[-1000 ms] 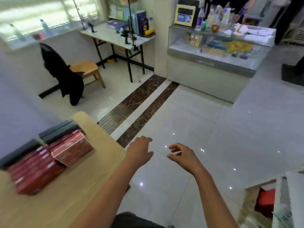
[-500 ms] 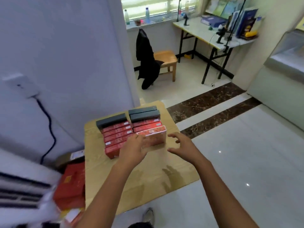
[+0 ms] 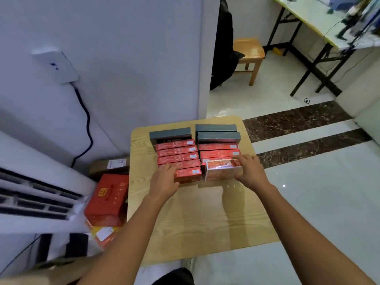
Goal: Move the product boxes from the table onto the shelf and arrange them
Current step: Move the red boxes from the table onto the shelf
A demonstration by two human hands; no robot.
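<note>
So the person has swung round from the open floor and now both hands are down on the boxes on the table. Right hand is wrapped round the near-right red box; left hand rests loosely on the near-left red box, not clearly gripping. Looks like pickup is starting, and no shelf is in view.

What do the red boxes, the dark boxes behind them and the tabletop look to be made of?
Red boxes: likely printed cardboard under glossy film; the one at the right hand shows glare. Dark boxes: probably matte card, no shine. Tabletop: pale wood-grain surface, laminate or veneer; I cannot tell which.
</note>
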